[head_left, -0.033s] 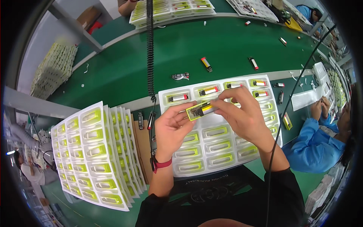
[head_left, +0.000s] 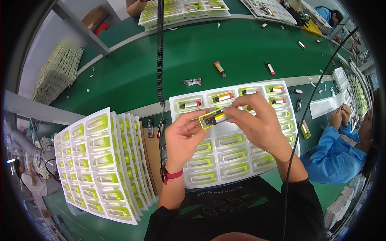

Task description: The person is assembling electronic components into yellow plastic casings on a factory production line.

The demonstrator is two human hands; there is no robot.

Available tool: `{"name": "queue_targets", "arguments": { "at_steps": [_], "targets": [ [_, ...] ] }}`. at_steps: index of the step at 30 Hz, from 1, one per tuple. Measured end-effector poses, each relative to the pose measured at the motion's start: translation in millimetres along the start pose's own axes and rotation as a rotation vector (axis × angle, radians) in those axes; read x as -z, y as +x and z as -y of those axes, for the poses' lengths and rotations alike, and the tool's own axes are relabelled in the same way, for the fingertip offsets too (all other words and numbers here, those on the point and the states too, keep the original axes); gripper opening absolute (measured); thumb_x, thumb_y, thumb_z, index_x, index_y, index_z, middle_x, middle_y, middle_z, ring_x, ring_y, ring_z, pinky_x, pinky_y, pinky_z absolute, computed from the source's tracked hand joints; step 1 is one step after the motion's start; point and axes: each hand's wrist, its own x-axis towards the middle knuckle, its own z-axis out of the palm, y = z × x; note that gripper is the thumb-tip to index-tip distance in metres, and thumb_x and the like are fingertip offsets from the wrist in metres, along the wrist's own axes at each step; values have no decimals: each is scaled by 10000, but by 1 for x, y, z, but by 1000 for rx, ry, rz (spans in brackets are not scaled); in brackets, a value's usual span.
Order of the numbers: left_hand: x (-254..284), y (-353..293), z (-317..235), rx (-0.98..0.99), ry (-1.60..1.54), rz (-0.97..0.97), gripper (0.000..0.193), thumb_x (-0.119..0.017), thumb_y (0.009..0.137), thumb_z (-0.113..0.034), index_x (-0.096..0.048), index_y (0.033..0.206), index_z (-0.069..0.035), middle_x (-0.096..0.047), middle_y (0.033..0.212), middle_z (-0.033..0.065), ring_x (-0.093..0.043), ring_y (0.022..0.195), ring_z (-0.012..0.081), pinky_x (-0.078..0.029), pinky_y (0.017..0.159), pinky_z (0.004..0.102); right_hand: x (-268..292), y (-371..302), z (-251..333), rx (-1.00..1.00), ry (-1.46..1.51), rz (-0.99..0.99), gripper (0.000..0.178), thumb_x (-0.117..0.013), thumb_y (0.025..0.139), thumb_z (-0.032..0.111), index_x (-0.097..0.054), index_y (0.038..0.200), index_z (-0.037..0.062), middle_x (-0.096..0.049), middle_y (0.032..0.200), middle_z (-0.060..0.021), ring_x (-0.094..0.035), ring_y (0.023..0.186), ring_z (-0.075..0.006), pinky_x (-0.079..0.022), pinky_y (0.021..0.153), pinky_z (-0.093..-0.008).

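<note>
Above the white tray (head_left: pixel 219 130), both hands hold a lime-green plastic case (head_left: pixel 202 122) with a yellow battery and a dark circuit part in it. My left hand (head_left: pixel 184 134), wearing a red wristband, grips the case's left end between thumb and fingers. The fingertips of my right hand (head_left: pixel 257 120) pinch at the case's right end and cover part of the battery. In the tray's far rows lie green cases with battery assemblies (head_left: pixel 222 97) inside. Cases without batteries, such as one green case (head_left: pixel 229 140), fill the nearer pockets.
To the left leans a stack of trays (head_left: pixel 90 160) holding green cases. Loose battery assemblies (head_left: pixel 220 69) lie on the green belt (head_left: pixel 132 76). A coiled cable (head_left: pixel 160 60) hangs ahead, and a thin black cable (head_left: pixel 307 108) crosses at right. A co-worker in blue sleeves (head_left: pixel 325 156) sits at right.
</note>
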Motion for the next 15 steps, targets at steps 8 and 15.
{"name": "queue_targets", "arguments": {
  "at_steps": [8, 15],
  "targets": [
    [8, -1, 3, -33, 37, 6, 410, -559, 806, 195, -533, 1201, 93, -580, 1263, 224, -608, 1144, 268, -541, 931, 339, -10, 4, 11, -147, 108, 103, 276, -718, 723, -12, -700, 996, 24, -559, 914, -77, -575, 772, -213, -485, 611, -307],
    [8, -3, 7, -52, -1, -36, 383, -566, 819, 175, -547, 1188, 75, -563, 1299, 216, -590, 1176, 269, -511, 975, 346, -23, 4, 17, -112, 104, 15, 324, -698, 737, -52, -689, 1059, -9, -573, 976, -99, -603, 820, -225, -513, 660, -321]
  ]
}}
